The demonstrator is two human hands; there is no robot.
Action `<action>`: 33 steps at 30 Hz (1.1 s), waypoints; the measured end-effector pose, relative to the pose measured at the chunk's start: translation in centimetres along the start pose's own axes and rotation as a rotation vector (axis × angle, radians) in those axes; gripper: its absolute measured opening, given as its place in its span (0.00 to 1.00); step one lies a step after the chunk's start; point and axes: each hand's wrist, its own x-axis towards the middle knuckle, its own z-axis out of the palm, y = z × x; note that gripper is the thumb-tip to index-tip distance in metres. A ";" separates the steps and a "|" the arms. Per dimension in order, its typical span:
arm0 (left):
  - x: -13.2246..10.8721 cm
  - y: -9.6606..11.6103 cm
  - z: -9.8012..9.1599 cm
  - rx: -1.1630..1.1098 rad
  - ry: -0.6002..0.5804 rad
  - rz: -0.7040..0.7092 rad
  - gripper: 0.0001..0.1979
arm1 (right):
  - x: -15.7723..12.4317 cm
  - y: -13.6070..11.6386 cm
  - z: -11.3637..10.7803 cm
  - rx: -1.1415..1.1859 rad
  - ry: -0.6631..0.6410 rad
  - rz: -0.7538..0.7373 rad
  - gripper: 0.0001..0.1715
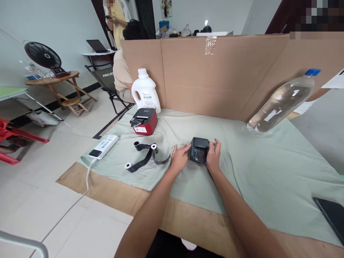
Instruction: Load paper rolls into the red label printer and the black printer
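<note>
- At the near right of the tabletop (pixel 185 218), a dark phone (pixel 331 216) lies flat, presumably parked outside the working area.
- Centrally, the black device (pixel 199 150) rests on the green cloth (pixel 268 168) between both hands, probably so that it stays steady.
- The left hand (pixel 180 157) has its fingers extended, index fingertip against the device's left side; the right hand (pixel 213 156) lies along the right side, thumb at the edge. Whether the right hand pinches cannot be told.
- Left of these, black strips on rolls (pixel 141 157) lie loosely curled, likely within reach for handling.
- Beyond, the red-and-black box (pixel 146 122) stands before an upright white jug (pixel 146 91).
- At far right, a clear bottle (pixel 282 100) leans against the cardboard panel (pixel 201 79), apparently propping this screen.
</note>
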 end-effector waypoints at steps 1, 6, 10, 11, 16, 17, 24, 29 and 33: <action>0.1 -0.1 -0.1 -0.028 -0.003 -0.008 0.33 | 0.0 0.0 0.0 0.006 0.000 0.000 0.35; 0.6 -0.4 0.0 -0.096 -0.012 -0.054 0.31 | 0.1 0.4 0.0 0.041 0.029 -0.027 0.30; 0.3 0.0 0.2 -0.081 0.006 -0.052 0.26 | -0.3 0.8 -0.4 0.051 0.140 -0.053 0.25; 0.2 0.1 0.2 -0.074 0.015 -0.042 0.25 | -0.5 0.7 -0.5 0.049 0.156 -0.059 0.24; 0.1 0.5 0.3 -0.029 0.020 -0.013 0.27 | -0.2 0.0 -1.0 0.064 0.112 -0.129 0.24; 0.1 0.4 0.2 -0.024 0.009 -0.005 0.27 | 0.3 -0.2 -1.1 0.065 0.070 -0.137 0.24; 0.1 0.5 0.0 -0.023 -0.029 0.002 0.27 | 6.0 -2.3 -2.8 -0.355 -0.299 -0.252 0.21; -0.1 0.6 0.0 -0.009 -0.007 0.008 0.29 | 8.9 -4.3 -1.8 -0.882 -0.616 -0.392 0.11; -0.1 0.5 0.1 -0.011 -0.002 0.010 0.29 | 9.3 -4.6 0.7 -1.141 -0.751 -0.281 0.09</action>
